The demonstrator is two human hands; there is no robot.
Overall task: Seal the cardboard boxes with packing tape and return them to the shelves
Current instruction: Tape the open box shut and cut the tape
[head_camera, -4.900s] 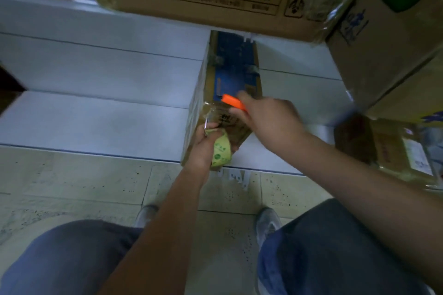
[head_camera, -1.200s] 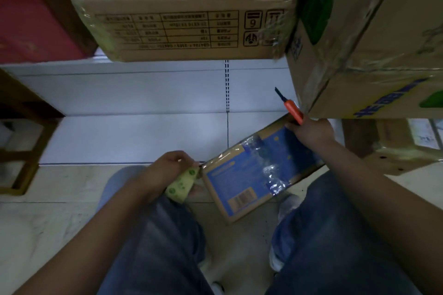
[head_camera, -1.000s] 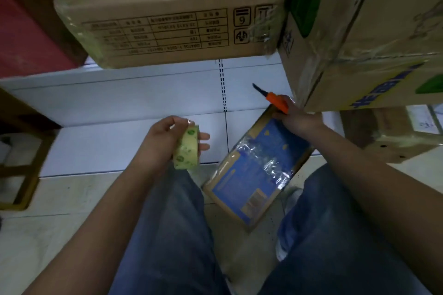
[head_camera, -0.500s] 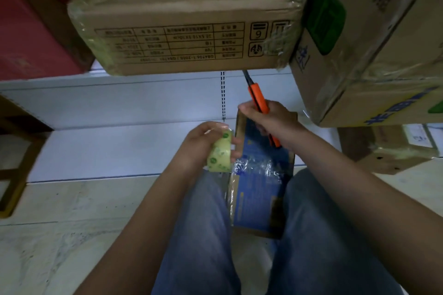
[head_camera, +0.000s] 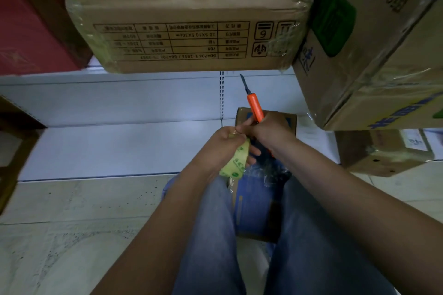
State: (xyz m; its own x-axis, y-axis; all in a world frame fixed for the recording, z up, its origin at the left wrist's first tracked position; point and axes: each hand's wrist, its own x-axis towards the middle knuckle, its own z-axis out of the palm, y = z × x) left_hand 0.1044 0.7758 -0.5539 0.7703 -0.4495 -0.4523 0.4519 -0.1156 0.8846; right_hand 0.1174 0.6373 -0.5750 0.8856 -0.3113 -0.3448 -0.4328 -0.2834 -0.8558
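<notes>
The left hand [head_camera: 221,145] grips the tape roll [head_camera: 236,161], fingers curled round it. The right hand [head_camera: 269,127] touches it at the roll's upper edge, fist closed round the orange utility knife [head_camera: 256,108], blade pointing up and away. Directly beneath both hands, a blue-printed cardboard box [head_camera: 257,201] stands between the person's knees. Above the knife tip, a large taped carton [head_camera: 187,21] overhangs the white shelf [head_camera: 115,148].
</notes>
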